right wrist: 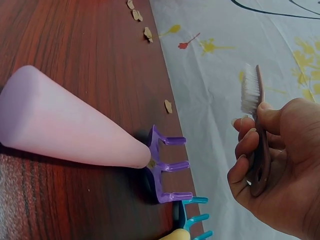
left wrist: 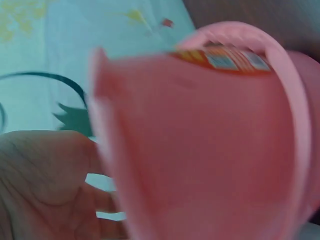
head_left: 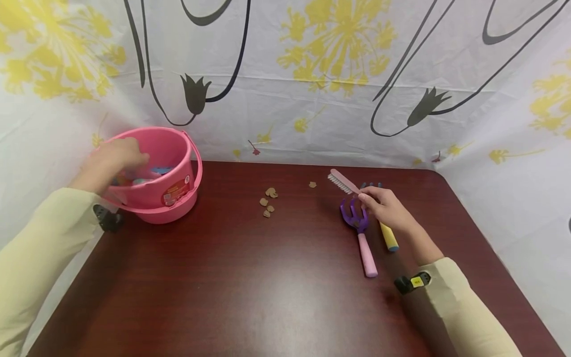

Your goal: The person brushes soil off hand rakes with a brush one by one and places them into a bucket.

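Observation:
A pink brush [head_left: 342, 181] with white bristles is held up in my right hand [head_left: 387, 207], its handle pinched between thumb and curled fingers. In the right wrist view the bristles of the brush [right wrist: 252, 92] point left. Just below this hand lie a purple hand rake [head_left: 357, 218] with a pink handle and a blue-tined rake with a yellow handle [head_left: 388, 237]. My left hand [head_left: 117, 153] reaches over the rim of a pink bucket [head_left: 171, 191]. In the left wrist view, the bucket wall hides the fingertips of the left hand [left wrist: 50, 180].
Several small tan flat pieces [head_left: 264, 202] lie at mid-table, and a single tan piece [head_left: 313, 184] sits farther right. Blue and other coloured things [head_left: 161, 170] are inside the bucket. A patterned white cloth [head_left: 276, 119] hangs behind the dark wooden table [head_left: 232, 277].

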Motion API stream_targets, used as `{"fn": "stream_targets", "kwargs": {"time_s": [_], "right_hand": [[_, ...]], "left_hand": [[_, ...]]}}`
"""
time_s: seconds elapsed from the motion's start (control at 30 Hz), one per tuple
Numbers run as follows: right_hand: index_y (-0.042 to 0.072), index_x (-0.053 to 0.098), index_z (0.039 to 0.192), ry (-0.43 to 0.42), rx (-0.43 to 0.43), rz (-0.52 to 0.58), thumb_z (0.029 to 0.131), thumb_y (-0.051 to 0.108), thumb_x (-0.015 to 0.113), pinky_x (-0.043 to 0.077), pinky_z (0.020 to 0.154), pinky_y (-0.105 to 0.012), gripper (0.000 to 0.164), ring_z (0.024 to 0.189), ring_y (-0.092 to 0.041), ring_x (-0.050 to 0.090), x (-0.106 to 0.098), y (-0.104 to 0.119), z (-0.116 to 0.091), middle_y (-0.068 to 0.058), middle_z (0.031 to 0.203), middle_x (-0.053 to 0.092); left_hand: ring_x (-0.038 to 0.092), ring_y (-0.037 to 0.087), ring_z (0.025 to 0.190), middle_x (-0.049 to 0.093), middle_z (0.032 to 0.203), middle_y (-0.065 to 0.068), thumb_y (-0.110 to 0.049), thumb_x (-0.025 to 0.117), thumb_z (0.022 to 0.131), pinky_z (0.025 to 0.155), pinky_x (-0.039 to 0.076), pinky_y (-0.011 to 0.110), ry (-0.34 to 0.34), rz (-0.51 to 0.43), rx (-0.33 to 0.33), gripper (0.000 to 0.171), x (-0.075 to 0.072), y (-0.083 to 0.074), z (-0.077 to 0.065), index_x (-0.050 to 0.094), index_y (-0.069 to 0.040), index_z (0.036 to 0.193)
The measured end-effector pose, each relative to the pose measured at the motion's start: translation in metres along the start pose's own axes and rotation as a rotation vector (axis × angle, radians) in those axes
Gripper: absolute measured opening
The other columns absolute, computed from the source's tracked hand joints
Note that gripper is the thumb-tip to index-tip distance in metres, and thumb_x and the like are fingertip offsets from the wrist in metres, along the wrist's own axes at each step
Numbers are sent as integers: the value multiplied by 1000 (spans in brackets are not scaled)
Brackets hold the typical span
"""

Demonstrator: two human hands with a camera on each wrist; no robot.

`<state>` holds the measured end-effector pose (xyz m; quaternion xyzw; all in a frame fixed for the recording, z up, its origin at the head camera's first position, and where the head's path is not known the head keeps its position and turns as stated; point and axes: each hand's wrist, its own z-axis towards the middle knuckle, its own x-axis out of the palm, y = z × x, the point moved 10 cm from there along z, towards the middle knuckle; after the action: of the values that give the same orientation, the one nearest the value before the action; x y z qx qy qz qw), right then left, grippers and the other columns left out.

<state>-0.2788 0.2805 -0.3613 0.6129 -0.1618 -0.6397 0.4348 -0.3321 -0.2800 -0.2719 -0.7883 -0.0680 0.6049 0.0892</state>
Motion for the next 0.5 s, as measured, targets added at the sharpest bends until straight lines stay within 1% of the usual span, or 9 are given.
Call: {"fn": "stream_targets", "kwargs": {"time_s": [0.07,0.1,0.2,0.27,0.33,0.4,0.43,0.47,0.5], "right_hand": [[-6,65,110,-7,-2,4,107,8,52,46,54,-27,19,66,-25,56,-3,0,-1,-14,81,62],[-6,65,111,-10,-4,3,107,7,52,46,56,-27,19,67,-26,56,-5,0,-2,-12,81,63],[-5,65,110,-19,1,1,107,8,52,47,58,-27,19,69,-27,56,-9,-2,-4,-12,82,63],[-5,65,110,-18,8,3,107,9,51,48,58,-28,20,69,-24,55,-10,-3,-5,-13,83,63],[-4,65,111,-13,19,-6,108,11,51,49,58,-29,21,70,-23,54,-12,-5,-6,-15,85,62],[-4,65,112,-11,35,-8,108,13,51,49,59,-30,22,72,-22,53,-13,-7,-7,-17,87,60],[-3,65,112,-11,44,-11,108,14,50,50,60,-31,23,72,-21,53,-14,-8,-7,-18,87,60],[-3,65,112,-12,54,-10,108,15,50,50,60,-31,24,73,-21,53,-15,-10,-8,-18,87,59],[-3,65,113,-12,63,-9,108,16,50,49,60,-30,24,73,-21,52,-16,-11,-8,-18,86,58]], "left_hand": [[59,37,72,54,77,18,-27,49,99,67,48,53,-74,14,27,31,-9,-13,-4,49,1,87],[58,38,74,54,76,18,-27,50,98,66,47,54,-127,20,53,30,-13,-22,-6,49,1,87],[55,47,85,52,87,24,-26,51,98,72,46,60,-287,19,128,29,-22,-53,-13,49,3,94],[50,52,95,51,98,28,-22,51,97,78,43,66,-418,25,186,29,-24,-77,-19,51,6,101],[47,54,103,50,110,31,-19,53,96,83,41,68,-514,0,234,29,-21,-99,-27,52,7,110],[48,53,105,52,114,30,-17,55,94,83,43,67,-585,-32,291,28,-13,-122,-34,56,5,112],[50,50,103,54,114,28,-16,56,93,80,45,65,-602,-48,320,26,-7,-133,-37,57,3,111],[52,48,100,56,110,25,-15,57,93,79,46,62,-605,-60,353,23,1,-145,-39,58,2,109],[54,44,97,57,108,22,-15,58,92,76,48,59,-588,-73,379,22,10,-156,-39,58,1,109]]}}
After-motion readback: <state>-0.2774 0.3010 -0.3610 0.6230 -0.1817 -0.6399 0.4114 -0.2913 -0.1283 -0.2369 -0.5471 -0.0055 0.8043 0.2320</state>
